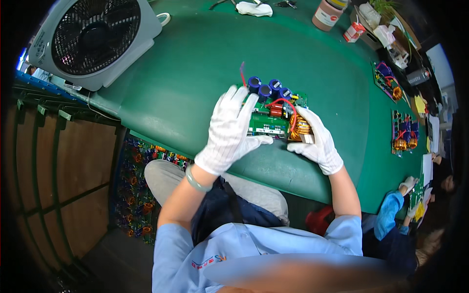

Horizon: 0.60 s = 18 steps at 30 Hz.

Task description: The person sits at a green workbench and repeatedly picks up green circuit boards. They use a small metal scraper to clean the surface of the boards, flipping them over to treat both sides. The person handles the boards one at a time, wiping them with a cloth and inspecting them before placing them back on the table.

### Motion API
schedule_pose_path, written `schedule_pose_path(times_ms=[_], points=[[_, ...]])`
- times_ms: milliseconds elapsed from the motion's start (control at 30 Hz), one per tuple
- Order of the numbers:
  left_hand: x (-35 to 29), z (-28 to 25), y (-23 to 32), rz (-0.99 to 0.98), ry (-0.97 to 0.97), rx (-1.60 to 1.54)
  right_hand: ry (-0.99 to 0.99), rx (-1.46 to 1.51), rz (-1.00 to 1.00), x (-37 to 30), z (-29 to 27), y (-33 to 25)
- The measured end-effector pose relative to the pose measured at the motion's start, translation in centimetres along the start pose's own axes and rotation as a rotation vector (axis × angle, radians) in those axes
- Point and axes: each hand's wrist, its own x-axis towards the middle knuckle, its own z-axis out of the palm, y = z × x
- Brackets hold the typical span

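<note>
Green work surface (190, 63): near its front edge, the circuit board (266, 121) is held between white-gloved left hand (228, 128) and right hand (317, 139), the latter against the copper-coloured coil (300, 127); probably stiff, heavier coil-side, fragile at the blue capacitors (265, 93), so best gripped by opposite edges.

Circuit board (267, 120) between gloved hands (225, 128)

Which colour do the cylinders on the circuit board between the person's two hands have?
The cylinders are dark blue; they show best in the head view.
</note>
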Motion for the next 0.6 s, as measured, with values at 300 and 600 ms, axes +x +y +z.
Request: schedule_pose_path(times_ms=[300, 600], points=[[3.5, 3.3, 0.9, 0.108, -0.31, 0.098, 0.065, -0.034, -0.166, 0.6, 0.5, 1.8], [3.6, 4.0, 0.5, 0.157, -0.277, 0.141, 0.026, 0.077, -0.163, 1.0, 0.2, 1.6]])
